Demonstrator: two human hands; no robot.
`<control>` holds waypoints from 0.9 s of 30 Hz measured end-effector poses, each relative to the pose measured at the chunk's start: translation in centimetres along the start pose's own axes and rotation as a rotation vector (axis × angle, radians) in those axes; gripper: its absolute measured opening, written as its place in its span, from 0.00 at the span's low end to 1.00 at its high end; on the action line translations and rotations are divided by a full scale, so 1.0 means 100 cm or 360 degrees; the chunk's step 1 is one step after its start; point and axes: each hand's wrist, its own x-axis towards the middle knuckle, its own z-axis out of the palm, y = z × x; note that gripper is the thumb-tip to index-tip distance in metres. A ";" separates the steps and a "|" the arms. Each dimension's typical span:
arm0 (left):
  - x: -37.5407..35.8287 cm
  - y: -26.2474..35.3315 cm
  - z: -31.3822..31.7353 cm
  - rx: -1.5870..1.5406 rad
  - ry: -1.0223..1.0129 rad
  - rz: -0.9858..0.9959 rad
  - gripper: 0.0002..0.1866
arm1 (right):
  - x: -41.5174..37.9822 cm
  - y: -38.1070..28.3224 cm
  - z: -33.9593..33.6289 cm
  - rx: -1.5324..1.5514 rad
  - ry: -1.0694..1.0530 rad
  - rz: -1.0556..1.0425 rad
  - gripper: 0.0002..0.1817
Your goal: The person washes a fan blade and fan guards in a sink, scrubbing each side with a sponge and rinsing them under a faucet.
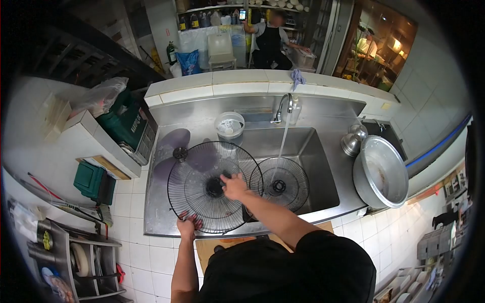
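A round black wire fan grille (194, 202) lies over the left side of the steel sink top, its right edge overhanging the basin. My left hand (188, 225) holds the grille's near-left rim, with fingertips showing through the wires. Just right of the dark hub, my right hand (234, 187) reaches over the grille, its visible fingers apart. A second grille (295, 177) sits in the basin under water running from the faucet (289, 103). Purple translucent fan blades (175, 140) lie behind the first grille, partly covered by it.
A white tub (230, 126) and a soap bottle (296, 111) stand behind the grilles. At the right are a large metal basin (371, 177) and metal bowls (350, 144). Beyond the tiled ledge (212, 85), a seated person (270, 40) holds up a phone. Green bins stand left.
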 end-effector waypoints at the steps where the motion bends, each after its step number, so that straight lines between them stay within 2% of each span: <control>1: -0.006 -0.004 0.003 -0.0046 0.0029 -0.0004 0.23 | -0.012 -0.018 -0.004 -0.0022 0.0004 -0.0093 0.32; 2: -0.008 -0.009 0.004 -0.0089 0.0059 -0.0005 0.22 | -0.011 -0.022 0.014 -0.0020 0.0008 -0.0094 0.32; 4: -0.017 -0.017 0.002 -0.0078 0.0091 0.0008 0.22 | -0.014 -0.026 0.049 -0.0399 0.0207 -0.0300 0.30; 6: -0.032 -0.023 -0.001 -0.0119 0.0160 0.0028 0.22 | -0.034 -0.010 0.018 -0.0244 0.0128 -0.0395 0.29; 8: -0.039 -0.034 0.005 -0.0152 0.0185 0.0005 0.23 | -0.033 0.013 -0.005 -0.0043 -0.0260 -0.0469 0.31; 9: -0.041 -0.041 0.010 -0.0196 0.0173 0.0041 0.24 | -0.033 0.016 -0.001 0.0090 -0.0188 -0.0330 0.35; 10: -0.042 -0.047 0.015 -0.0238 0.0159 0.0083 0.26 | -0.042 0.008 -0.002 0.0089 -0.0187 -0.0332 0.35; 12: -0.058 -0.048 0.032 -0.0287 0.0111 0.0126 0.26 | -0.056 -0.016 -0.002 0.0037 0.0154 -0.0059 0.42; 13: -0.062 -0.051 0.035 -0.0282 0.0111 0.0089 0.27 | -0.052 -0.021 0.003 0.0054 0.0078 -0.0050 0.48; 15: -0.064 -0.047 0.033 -0.0272 0.0120 0.0051 0.28 | -0.049 -0.020 0.013 0.0088 0.0075 -0.0015 0.46; 17: -0.062 -0.039 0.019 -0.0462 -0.0019 -0.0325 0.31 | -0.058 -0.021 0.017 0.0128 0.0069 0.0030 0.45; 19: -0.067 -0.038 0.020 -0.0364 0.0019 -0.0246 0.33 | -0.076 -0.018 0.015 0.0213 0.0357 -0.0136 0.37; 20: -0.069 -0.036 0.024 -0.0273 0.0048 -0.0162 0.35 | -0.085 -0.019 0.018 0.0213 0.0363 -0.0137 0.37; 22: -0.066 -0.042 0.024 -0.0222 0.0015 -0.0123 0.38 | -0.106 -0.023 0.026 0.0088 0.0177 -0.0976 0.34; 23: -0.057 -0.054 0.022 -0.0227 -0.0032 -0.0099 0.38 | -0.103 -0.022 0.028 0.0085 0.0177 -0.0976 0.34; 25: -0.058 -0.062 0.025 -0.0246 -0.0083 -0.0039 0.39 | -0.086 -0.028 0.038 -0.0216 0.0025 -0.1325 0.32; 26: -0.069 -0.059 0.031 -0.0240 -0.0077 -0.0039 0.39 | -0.069 -0.030 0.042 -0.0208 0.0025 -0.1328 0.32; 27: -0.080 -0.055 0.038 -0.0255 -0.0041 -0.0022 0.38 | -0.043 -0.031 0.041 -0.0177 0.0181 -0.0928 0.31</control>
